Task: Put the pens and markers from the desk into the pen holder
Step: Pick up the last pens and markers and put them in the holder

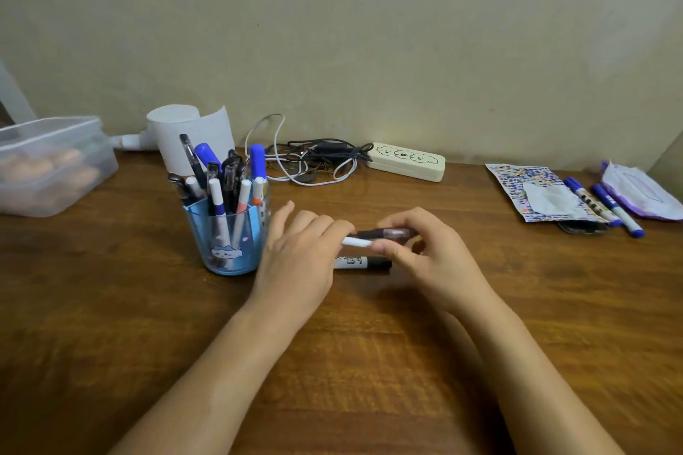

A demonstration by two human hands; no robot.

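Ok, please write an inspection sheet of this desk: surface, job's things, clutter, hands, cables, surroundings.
Surface: wooden desk.
Job's things: blue holder full of pens; black marker lying between the hands; two blue markers far right.
Clutter: plastic box, paper roll, patterned pouch, purple packet.
Hands: left hand and right hand together hold a dark pen and a white pen.
Cables: tangle beside power strip.
Surroundings: plain wall.

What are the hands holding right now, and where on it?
Both hands pinch two pens together, a dark pen and a white pen: left hand at their left ends, right hand at their right ends.
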